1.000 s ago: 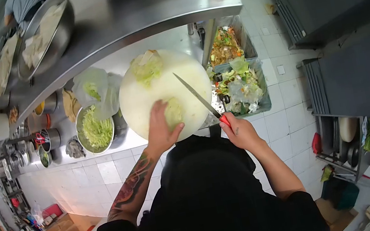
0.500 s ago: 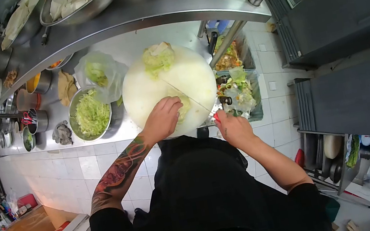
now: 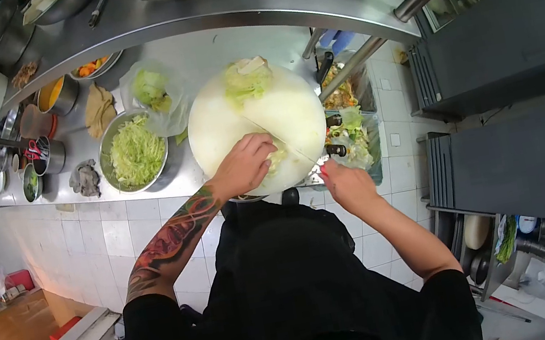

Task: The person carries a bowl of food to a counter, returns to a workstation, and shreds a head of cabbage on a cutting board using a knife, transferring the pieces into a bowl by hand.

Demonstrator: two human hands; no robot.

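Observation:
A round white cutting board (image 3: pixel 213 118) lies on the counter in front of me. My right hand (image 3: pixel 348 184) grips the red handle of a knife (image 3: pixel 290 145), whose blade lies slantwise over the board. Beside the blade, my left hand (image 3: pixel 243 165) presses curled fingers onto a pale green piece of cabbage (image 3: pixel 276 163), which they partly cover. A larger chunk of cabbage (image 3: pixel 247 84) rests at the board's far edge. Left of the board stands a metal bowl of shredded cabbage (image 3: pixel 137 153).
A clear plastic bag (image 3: pixel 171 118) with cabbage inside sits between bowl and board. A crumpled grey cloth (image 3: pixel 84 180) and metal pots (image 3: pixel 58 98) are at the left. Bins of vegetable scraps (image 3: pixel 354 138) stand at the right. A steel shelf (image 3: pixel 219 24) overhangs the counter's back.
My view has shifted, so the counter sits slightly higher and the board farther right. Both hands keep their holds, and the knife stays beside my left fingers.

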